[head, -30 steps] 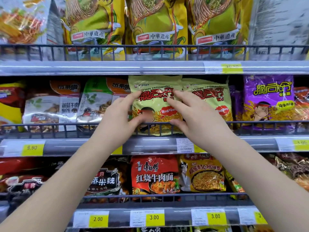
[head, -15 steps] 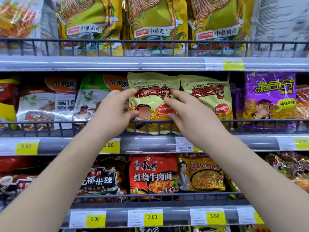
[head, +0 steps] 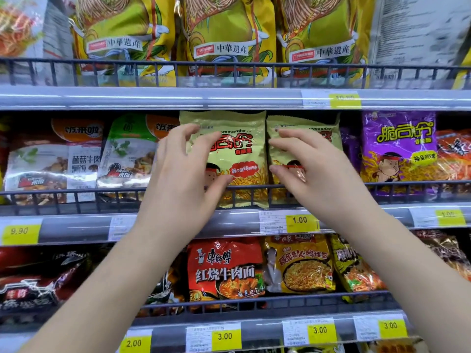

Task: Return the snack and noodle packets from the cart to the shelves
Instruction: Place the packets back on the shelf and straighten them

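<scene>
A pale yellow-green snack packet with red lettering stands upright on the middle shelf, behind the wire rail. My left hand hovers at its left edge with fingers spread and curled, holding nothing. My right hand is open in front of a second identical packet just to the right; its fingertips are close to the gap between the two packets. I cannot tell whether either hand touches a packet. The cart is out of view.
Purple snack packets stand to the right and rice-meal packs to the left. Tall yellow noodle bags fill the top shelf. Red and yellow noodle packets sit on the lower shelf, above yellow price tags.
Both hands gripped the yellow-green packet's sides before. Now they have let go and spread apart, the right one shifting in front of the neighbouring packet. The packet stays standing behind the rail.
</scene>
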The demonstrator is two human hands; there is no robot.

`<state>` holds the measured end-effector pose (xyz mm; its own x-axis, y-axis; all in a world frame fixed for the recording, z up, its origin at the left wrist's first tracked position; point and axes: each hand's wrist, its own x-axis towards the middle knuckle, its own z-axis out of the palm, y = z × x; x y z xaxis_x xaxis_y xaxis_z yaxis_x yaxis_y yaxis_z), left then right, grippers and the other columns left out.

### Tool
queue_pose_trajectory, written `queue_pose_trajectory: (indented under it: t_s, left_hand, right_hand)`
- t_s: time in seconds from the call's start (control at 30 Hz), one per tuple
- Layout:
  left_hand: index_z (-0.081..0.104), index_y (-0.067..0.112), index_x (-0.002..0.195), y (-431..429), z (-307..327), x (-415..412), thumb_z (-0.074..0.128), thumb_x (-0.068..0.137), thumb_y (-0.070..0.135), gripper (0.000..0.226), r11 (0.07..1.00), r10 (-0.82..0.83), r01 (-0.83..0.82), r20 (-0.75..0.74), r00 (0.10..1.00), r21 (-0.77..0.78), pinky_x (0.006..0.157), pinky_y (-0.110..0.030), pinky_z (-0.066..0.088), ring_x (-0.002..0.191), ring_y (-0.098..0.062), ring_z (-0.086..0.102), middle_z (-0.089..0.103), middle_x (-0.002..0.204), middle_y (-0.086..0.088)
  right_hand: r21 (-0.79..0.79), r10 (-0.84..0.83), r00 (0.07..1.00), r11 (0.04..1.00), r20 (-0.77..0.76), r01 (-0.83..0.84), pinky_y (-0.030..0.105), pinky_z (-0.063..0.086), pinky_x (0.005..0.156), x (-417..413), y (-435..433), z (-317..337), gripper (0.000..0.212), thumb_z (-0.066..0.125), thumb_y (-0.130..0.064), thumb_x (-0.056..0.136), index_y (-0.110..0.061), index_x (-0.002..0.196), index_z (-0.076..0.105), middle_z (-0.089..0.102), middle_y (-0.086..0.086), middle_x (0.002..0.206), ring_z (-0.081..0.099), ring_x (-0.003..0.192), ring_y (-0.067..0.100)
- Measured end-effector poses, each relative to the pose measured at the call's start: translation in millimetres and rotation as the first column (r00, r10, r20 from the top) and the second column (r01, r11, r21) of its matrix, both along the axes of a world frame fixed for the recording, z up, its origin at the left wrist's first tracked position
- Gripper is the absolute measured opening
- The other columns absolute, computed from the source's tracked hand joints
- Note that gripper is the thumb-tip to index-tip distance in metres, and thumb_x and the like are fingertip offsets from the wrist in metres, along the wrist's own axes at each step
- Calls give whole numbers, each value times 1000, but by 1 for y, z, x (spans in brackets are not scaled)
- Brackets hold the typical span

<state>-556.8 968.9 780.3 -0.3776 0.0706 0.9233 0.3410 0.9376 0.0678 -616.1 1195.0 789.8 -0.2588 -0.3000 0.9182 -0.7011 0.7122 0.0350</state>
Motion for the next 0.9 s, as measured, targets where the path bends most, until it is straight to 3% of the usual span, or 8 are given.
queue_pose_trajectory:
  t_s: [0.1, 0.2, 0.37, 0.57, 0.67, 0.77, 0.9]
  left_hand:
    - [53, 19, 142, 19, 0, 0, 72, 89, 36, 59, 993, -84, 82, -23, 996, -85, 109, -36, 35, 136, -24, 38, 46, 142, -5]
    - [55, 18, 141, 33, 3, -12, 71, 88, 39, 59, 979, -121, 121, 13, 993, -161, 108, -45, 41, 134, -26, 41, 51, 138, -5]
    - [51, 22, 146, 62, 5, -31, 69, 89, 46, 64, 957, -41, 52, 45, 998, -285, 116, -49, 31, 140, -28, 37, 50, 142, -4]
    - [46, 24, 149, 93, 4, -47, 66, 89, 52, 70, 966, 96, -78, 63, 993, -246, 123, -55, 15, 149, -34, 27, 41, 154, -11]
    - [43, 28, 152, 102, 7, -49, 57, 91, 60, 70, 967, 136, -112, 92, 986, -227, 125, -53, 10, 151, -29, 22, 36, 157, -9]
    - [50, 31, 146, 103, 12, -49, 36, 93, 67, 65, 976, 133, -117, 77, 988, -182, 123, -53, 15, 146, -26, 29, 44, 152, -5]
    - [49, 35, 147, 105, 9, -50, 27, 94, 65, 64, 964, 190, -168, 92, 978, -204, 123, -49, 7, 148, -25, 29, 43, 154, -4]
  right_hand:
    - [-56, -77, 997, 996, -16, 76, 36, 47, 107, -1, 28, 0, 45, 71, -30, 94, -18, 136, 64, 59, -2, 143, 55, 133, 21]
    - [-77, -181, 983, 980, 22, 182, 32, 41, 109, -3, 58, -2, 48, 71, -32, 93, -16, 137, 63, 59, 2, 142, 55, 132, 23]
    - [56, -302, 951, 953, 71, 299, 42, 43, 111, -8, 85, -5, 52, 65, -32, 98, -20, 147, 55, 51, 3, 153, 48, 140, 26]
    - [241, -259, 963, 932, -77, 270, 42, 45, 108, -28, 92, 6, 59, 75, -25, 91, -8, 145, 57, 58, 17, 143, 53, 134, 37]
    - [233, -181, 974, 950, -140, 210, 42, 48, 103, -35, 96, 15, 57, 75, -24, 92, -6, 143, 57, 59, 17, 138, 54, 130, 36]
    - [167, -123, 968, 973, -220, 162, 46, 53, 94, -46, 97, 22, 41, 67, -16, 97, 0, 135, 62, 62, 20, 130, 57, 121, 40]
    - [158, -184, 940, 959, -288, 236, 51, 55, 91, -58, 96, 18, 46, 72, -2, 86, -1, 132, 64, 61, 27, 127, 57, 122, 45]
